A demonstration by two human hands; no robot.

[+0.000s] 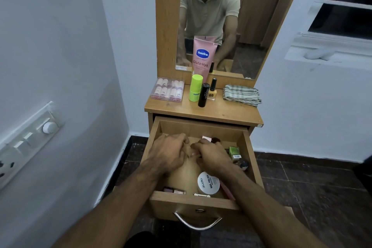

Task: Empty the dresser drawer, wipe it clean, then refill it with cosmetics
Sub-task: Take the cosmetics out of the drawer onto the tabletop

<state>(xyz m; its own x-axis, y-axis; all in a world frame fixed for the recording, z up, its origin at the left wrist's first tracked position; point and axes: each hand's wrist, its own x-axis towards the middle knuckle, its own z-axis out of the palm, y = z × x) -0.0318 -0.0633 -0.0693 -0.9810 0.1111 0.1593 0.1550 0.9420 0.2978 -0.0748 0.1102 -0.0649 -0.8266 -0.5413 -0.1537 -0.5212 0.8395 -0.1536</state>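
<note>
Down inside the open drawer (249, 155), both hands work close together: the left hand (169, 155) curls its fingers, what it holds hidden; the right hand (213, 157) pinches a small pinkish item. Around them lie a white nail polish remover jar (208, 183) and small bottles, probably light, smooth and breakable, best gripped round their bodies. Tubes and a folded cloth (241, 94) sit on the dresser top (221, 112).

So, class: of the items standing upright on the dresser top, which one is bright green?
The lime-green stick, left of the black tube. The nail polish bottle is yellowish with a black cap; the Vaseline tube is pink.
</note>
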